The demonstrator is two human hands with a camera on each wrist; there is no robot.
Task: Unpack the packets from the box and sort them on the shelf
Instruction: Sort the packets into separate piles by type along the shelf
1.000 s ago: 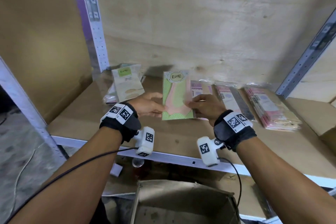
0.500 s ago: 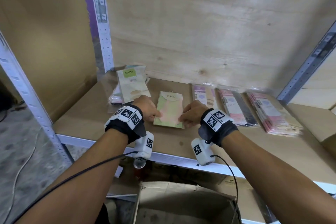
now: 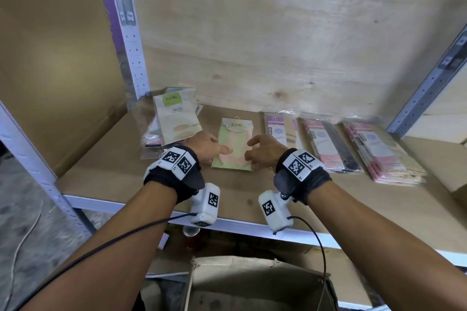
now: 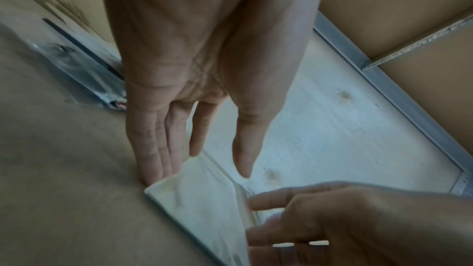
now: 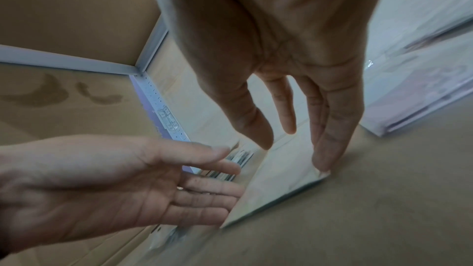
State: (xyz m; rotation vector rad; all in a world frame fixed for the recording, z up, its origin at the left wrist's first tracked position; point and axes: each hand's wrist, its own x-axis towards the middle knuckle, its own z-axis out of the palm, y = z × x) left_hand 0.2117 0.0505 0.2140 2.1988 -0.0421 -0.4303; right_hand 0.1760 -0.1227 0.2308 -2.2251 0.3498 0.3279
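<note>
Hands (image 3: 236, 150) flanking flat packet (image 3: 233, 142)

Cardboard box (image 3: 260, 285): lower part cut off by head view's bottom edge. Green packet (image 3: 233, 142): lower side edges covered by both hands. Pink packet stack (image 3: 384, 156): print blurred, illegible.
</note>
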